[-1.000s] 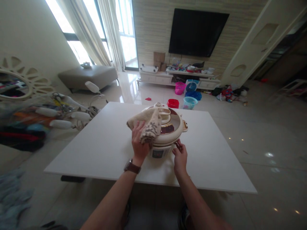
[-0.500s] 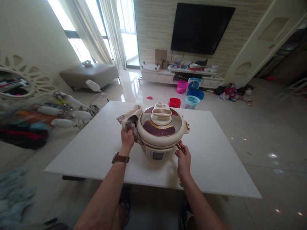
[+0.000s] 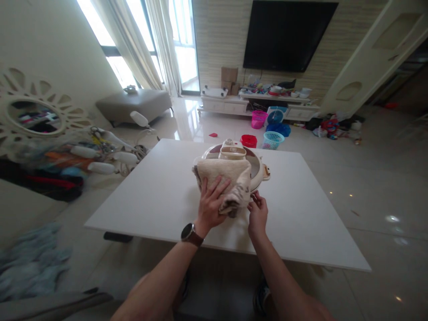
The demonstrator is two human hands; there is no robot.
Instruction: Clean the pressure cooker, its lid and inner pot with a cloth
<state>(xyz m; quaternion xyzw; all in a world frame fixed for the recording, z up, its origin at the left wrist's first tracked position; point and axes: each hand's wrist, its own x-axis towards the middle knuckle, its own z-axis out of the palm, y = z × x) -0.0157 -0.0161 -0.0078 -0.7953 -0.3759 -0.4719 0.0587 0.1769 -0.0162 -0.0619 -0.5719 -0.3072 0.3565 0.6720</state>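
Observation:
A cream electric pressure cooker (image 3: 256, 171) with a brown-and-cream lid handle (image 3: 233, 153) stands upright on the white table (image 3: 140, 200). My left hand (image 3: 212, 205), with a watch on the wrist, holds a beige cloth (image 3: 224, 174) with a dark pattern against the near side of the cooker. Its fingers are spread over the fabric. The cloth covers the cooker's front panel and part of the lid. My right hand (image 3: 258, 211) has its fingers curled at the underside of the cooker's rim, on the right; its fingertips are partly hidden there.
Beyond the table, a red bin (image 3: 248, 141), a light-blue basket (image 3: 273, 140) and a pink basket (image 3: 259, 119) stand on the floor. A lamp with several white shades (image 3: 125, 157) is at the left. A low cabinet (image 3: 224, 104) sits below the television (image 3: 289, 35).
My left hand has brought the cloth from the cooker's left side over its front, spreading it across the panel and lid edge. My right hand stays at the rim. The view has shifted slightly.

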